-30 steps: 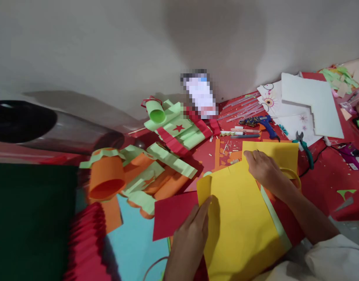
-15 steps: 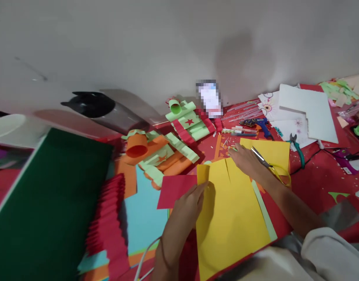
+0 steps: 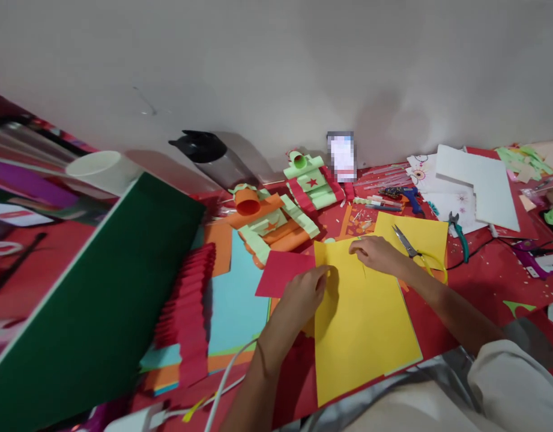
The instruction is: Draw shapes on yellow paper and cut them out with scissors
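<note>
A large sheet of yellow paper [image 3: 364, 330] lies in front of me at the table's edge, with a short slit running down from near its top. My left hand [image 3: 305, 294] is closed on the sheet's left edge, which curls up slightly under the thumb and fingers. At the top edge, beside the slit, my right hand [image 3: 373, 252] has its fingers pinched together on the paper. Yellow-handled scissors [image 3: 413, 251] rest slightly open on a smaller yellow sheet [image 3: 432, 231], just right of my right hand. A red paper piece [image 3: 283, 273] lies left of the sheet.
Behind stand paper figures, one orange [image 3: 276, 225] and one green [image 3: 314, 183], near a phone [image 3: 343, 157] against the wall. A glue gun [image 3: 409, 198], pliers [image 3: 459, 234] and white foam board [image 3: 481, 186] lie right. A green board [image 3: 100, 300] leans at left, beside pleated red paper [image 3: 195, 324].
My right hand has drawn back toward me, onto the yellow sheet's top edge. My left hand keeps its hold on the left edge. The view has swung left.
</note>
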Motion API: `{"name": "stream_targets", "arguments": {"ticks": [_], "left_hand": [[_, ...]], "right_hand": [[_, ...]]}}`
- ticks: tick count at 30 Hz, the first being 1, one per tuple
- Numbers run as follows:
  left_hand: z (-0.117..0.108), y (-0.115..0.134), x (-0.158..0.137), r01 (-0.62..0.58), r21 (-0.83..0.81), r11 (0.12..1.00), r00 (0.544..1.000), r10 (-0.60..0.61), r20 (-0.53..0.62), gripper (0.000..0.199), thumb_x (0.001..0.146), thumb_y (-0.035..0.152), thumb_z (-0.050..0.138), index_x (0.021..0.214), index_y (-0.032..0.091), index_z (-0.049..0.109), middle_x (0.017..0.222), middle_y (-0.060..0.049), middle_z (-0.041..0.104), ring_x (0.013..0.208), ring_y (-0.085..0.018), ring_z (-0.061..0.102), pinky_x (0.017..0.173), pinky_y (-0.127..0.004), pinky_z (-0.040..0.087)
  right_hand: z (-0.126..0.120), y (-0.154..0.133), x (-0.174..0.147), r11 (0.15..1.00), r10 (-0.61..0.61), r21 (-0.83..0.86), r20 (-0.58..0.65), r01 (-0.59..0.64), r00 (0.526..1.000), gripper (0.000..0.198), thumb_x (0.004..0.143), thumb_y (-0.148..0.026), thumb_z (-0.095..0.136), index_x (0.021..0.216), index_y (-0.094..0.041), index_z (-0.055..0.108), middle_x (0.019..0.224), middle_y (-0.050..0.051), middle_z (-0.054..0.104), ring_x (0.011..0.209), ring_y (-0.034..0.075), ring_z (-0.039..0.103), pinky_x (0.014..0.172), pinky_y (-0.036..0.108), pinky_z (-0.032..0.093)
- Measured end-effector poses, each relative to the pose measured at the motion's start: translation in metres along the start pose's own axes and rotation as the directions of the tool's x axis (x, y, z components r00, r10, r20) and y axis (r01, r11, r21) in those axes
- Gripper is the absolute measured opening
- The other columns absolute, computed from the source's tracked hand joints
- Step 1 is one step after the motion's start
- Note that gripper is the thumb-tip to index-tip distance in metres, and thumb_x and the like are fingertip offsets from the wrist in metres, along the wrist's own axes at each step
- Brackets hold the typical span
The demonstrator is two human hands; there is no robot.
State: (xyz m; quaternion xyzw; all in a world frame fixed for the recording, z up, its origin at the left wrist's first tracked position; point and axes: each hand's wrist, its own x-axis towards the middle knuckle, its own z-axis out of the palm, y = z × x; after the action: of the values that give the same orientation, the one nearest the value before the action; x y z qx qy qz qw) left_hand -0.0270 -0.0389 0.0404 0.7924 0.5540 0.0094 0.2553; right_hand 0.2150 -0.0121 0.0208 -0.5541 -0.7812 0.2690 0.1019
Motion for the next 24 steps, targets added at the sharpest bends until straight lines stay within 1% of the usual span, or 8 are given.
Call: {"name": "stream_targets", "arguments": {"ticks": [4, 7, 9, 12, 15, 18, 20, 24], "left_hand": [[-0.007, 0.005, -0.009, 0.006, 0.176, 0.984, 1.0, -0.009, 0.018, 0.036, 0.109, 0.028, 0.048, 0.135, 0.025, 0.073, 0.11, -0.013, 0.078, 0.093, -0.028, 0.077, 0.07, -0.03, 0.051], [-0.008, 0.014, -0.014, 0.03, 0.385, 0.923, 0.998, -0.005, -0.067, 0.029, 0.108, 0.035, 0.054, 0.126, 0.025, 0.074, 0.109, -0.015, 0.069, 0.096, -0.032, 0.073, 0.062, -0.031, 0.048], [-0.003, 0.021, -0.012, 0.019, 0.469, 0.883, 0.994, 0.036, -0.108, 0.023, 0.106, 0.026, 0.055, 0.118, 0.022, 0.074, 0.11, -0.015, 0.067, 0.096, -0.031, 0.071, 0.064, -0.031, 0.05], [0.009, 0.031, -0.003, -0.147, 0.552, 0.821, 0.974, 0.216, -0.061, 0.03, 0.095, 0.0, 0.053, 0.112, 0.016, 0.071, 0.122, -0.016, 0.067, 0.102, -0.027, 0.07, 0.075, -0.032, 0.055], [0.021, 0.037, 0.009, -0.348, 0.542, 0.765, 0.919, 0.392, 0.037, 0.038, 0.092, -0.005, 0.051, 0.121, 0.015, 0.066, 0.116, -0.012, 0.07, 0.099, -0.025, 0.07, 0.074, -0.032, 0.056], [0.029, 0.036, 0.019, -0.382, 0.507, 0.773, 0.902, 0.432, 0.021, 0.036, 0.096, -0.001, 0.048, 0.125, 0.015, 0.061, 0.108, -0.01, 0.07, 0.096, -0.025, 0.07, 0.074, -0.033, 0.058], [0.034, 0.031, 0.025, -0.396, 0.467, 0.791, 0.893, 0.451, -0.007, 0.038, 0.096, 0.0, 0.049, 0.13, 0.015, 0.058, 0.113, -0.011, 0.07, 0.098, -0.026, 0.07, 0.078, -0.034, 0.059], [0.045, 0.017, 0.034, -0.408, 0.345, 0.845, 0.873, 0.472, -0.126, 0.034, 0.095, 0.008, 0.052, 0.127, 0.017, 0.056, 0.126, -0.015, 0.067, 0.097, -0.027, 0.069, 0.079, -0.038, 0.06]], "right_hand": [[0.003, 0.006, 0.0, 0.999, -0.011, 0.031, -0.011, 0.011, 1.0, 0.035, 0.101, -0.014, 0.05, 0.116, -0.023, 0.079, 0.119, 0.007, 0.082, 0.108, 0.023, 0.075, 0.092, 0.033, 0.05], [0.001, 0.008, 0.0, 0.999, -0.018, 0.05, -0.008, 0.019, 1.0, 0.035, 0.101, -0.014, 0.05, 0.116, -0.024, 0.08, 0.12, 0.006, 0.082, 0.109, 0.022, 0.075, 0.092, 0.032, 0.05], [0.002, 0.01, 0.0, 0.998, -0.026, 0.051, -0.011, 0.027, 1.0, 0.035, 0.101, -0.014, 0.05, 0.117, -0.024, 0.079, 0.12, 0.007, 0.082, 0.109, 0.022, 0.075, 0.093, 0.032, 0.05], [0.005, 0.011, 0.0, 0.998, -0.041, 0.039, -0.012, 0.042, 0.999, 0.035, 0.102, -0.015, 0.049, 0.119, -0.023, 0.078, 0.119, 0.008, 0.081, 0.108, 0.023, 0.075, 0.093, 0.033, 0.049], [0.007, 0.009, 0.0, 0.999, -0.039, 0.026, -0.01, 0.039, 0.999, 0.033, 0.102, -0.015, 0.049, 0.118, -0.023, 0.077, 0.115, 0.008, 0.081, 0.104, 0.022, 0.074, 0.091, 0.032, 0.049], [0.006, 0.007, 0.0, 0.999, -0.045, 0.024, -0.003, 0.046, 0.999, 0.033, 0.102, -0.015, 0.049, 0.118, -0.023, 0.077, 0.112, 0.008, 0.079, 0.1, 0.021, 0.073, 0.09, 0.033, 0.049], [0.002, 0.008, -0.001, 0.997, -0.049, 0.054, 0.01, 0.048, 0.999, 0.034, 0.102, -0.015, 0.049, 0.12, -0.022, 0.076, 0.111, 0.009, 0.078, 0.102, 0.023, 0.072, 0.092, 0.035, 0.049], [-0.013, 0.014, 0.0, 0.956, -0.052, 0.291, 0.029, 0.041, 0.998, 0.036, 0.102, -0.017, 0.048, 0.121, -0.024, 0.077, 0.118, 0.008, 0.078, 0.112, 0.022, 0.07, 0.1, 0.038, 0.05]]}}
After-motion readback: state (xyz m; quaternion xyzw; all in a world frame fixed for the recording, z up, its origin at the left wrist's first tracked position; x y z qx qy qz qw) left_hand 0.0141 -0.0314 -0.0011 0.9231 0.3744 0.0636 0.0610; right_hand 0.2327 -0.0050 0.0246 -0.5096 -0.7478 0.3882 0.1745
